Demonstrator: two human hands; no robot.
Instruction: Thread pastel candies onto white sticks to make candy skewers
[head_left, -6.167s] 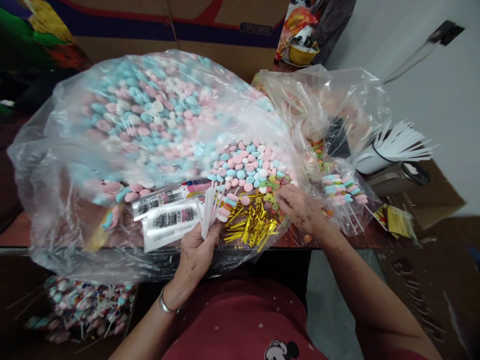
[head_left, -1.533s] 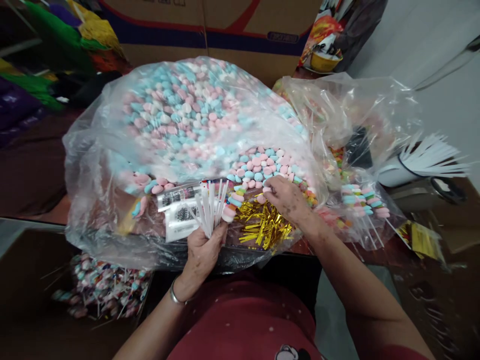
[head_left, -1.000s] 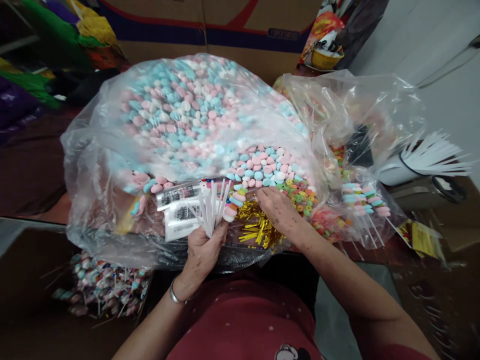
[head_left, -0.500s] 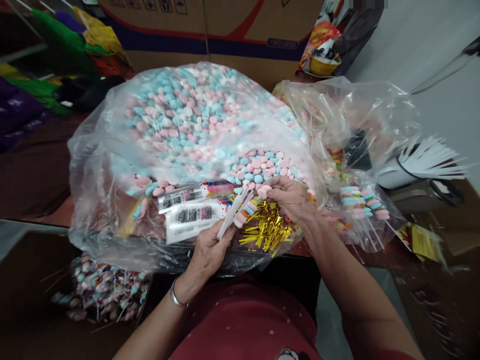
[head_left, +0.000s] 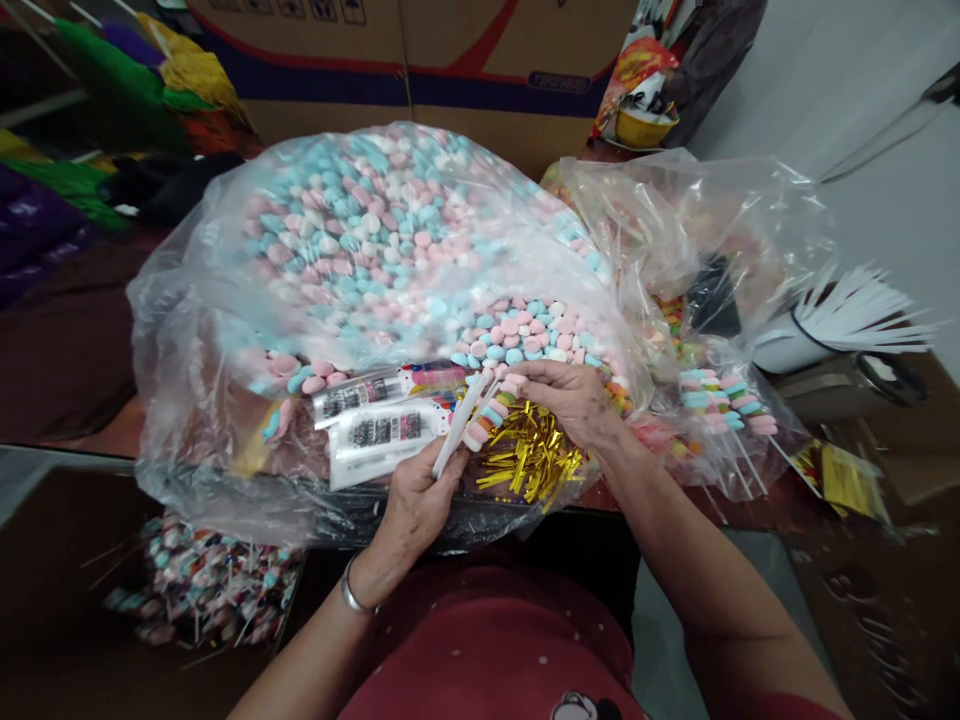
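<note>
My left hand [head_left: 415, 498] is closed round a bundle of white sticks [head_left: 459, 424], tilted up to the right; one of them carries a stack of pink, blue and green candies [head_left: 486, 418]. My right hand [head_left: 571, 397] pinches a pink candy [head_left: 514, 382] at the top of that stick. Both hands hover over a heap of gold twist ties [head_left: 534, 456], at the mouth of a large clear bag of pink, blue and white candies [head_left: 390, 230].
Clear printed wrappers [head_left: 379, 425] lie left of the sticks. A second clear bag [head_left: 697, 250] at right holds coloured ring candies and finished candy sticks [head_left: 720, 405]. White sticks fan from a holder [head_left: 840, 320]. Wrapped lollipops [head_left: 202, 585] fill a box lower left. Cardboard boxes [head_left: 450, 60] stand behind.
My left hand has tilted the sticks from upright to the right. My right hand left the ring candies, took a pink candy and brought it to the stick's tip.
</note>
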